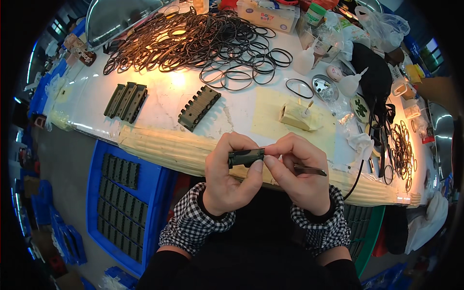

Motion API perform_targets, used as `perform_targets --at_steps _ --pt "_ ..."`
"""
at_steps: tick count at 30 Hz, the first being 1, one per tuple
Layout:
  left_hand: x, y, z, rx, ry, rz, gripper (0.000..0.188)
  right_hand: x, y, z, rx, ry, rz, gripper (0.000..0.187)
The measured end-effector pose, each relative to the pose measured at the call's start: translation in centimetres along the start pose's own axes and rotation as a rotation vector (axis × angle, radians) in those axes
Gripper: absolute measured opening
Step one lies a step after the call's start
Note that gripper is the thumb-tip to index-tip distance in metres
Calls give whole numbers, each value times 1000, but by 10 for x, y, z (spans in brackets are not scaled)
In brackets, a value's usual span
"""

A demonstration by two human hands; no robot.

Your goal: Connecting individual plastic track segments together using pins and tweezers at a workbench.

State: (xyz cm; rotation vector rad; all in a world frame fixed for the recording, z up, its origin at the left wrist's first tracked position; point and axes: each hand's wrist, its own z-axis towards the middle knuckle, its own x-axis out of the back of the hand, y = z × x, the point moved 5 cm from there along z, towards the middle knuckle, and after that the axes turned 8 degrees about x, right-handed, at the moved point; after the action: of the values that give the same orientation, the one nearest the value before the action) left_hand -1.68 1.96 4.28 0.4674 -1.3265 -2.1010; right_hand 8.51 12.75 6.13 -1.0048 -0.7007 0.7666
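Over the near edge of the table, my left hand (227,181) is closed round a small dark green plastic part (247,157). The thumb and fingertips of my right hand (304,174) pinch at the right end of this part. A slim metal tool (311,170), whose exact kind I cannot make out, sticks out of my right hand. Beyond my hands, several similar green parts stand side by side in a row (199,108). Another small group of green parts (126,102) lies further left. A pale block with thin pegs (297,116) sits just beyond my right hand.
Black rubber rings (186,41) lie heaped at the back under a lamp (113,21); one loose ring (299,89) lies apart. A metal dish (325,88) and white squeeze bottles (349,84) stand right. Below the table, a blue crate (92,212) holds rows of green parts.
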Motion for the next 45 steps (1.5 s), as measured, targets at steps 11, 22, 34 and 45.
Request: perform_targets --at_steps 11,22,34,45 --pt "0 0 -4 9 41 -33 22 -1 -4 -1 37 12 -1 9" --pt "-2 -1 -5 10 23 -87 23 0 -1 -1 -3 16 34 8" --pt "-10 -9 -5 44 6 -225 24 7 -9 -3 28 -1 -53 14" --pt "-52 -56 3 849 -241 -1409 22 84 1 37 267 235 -806 16"
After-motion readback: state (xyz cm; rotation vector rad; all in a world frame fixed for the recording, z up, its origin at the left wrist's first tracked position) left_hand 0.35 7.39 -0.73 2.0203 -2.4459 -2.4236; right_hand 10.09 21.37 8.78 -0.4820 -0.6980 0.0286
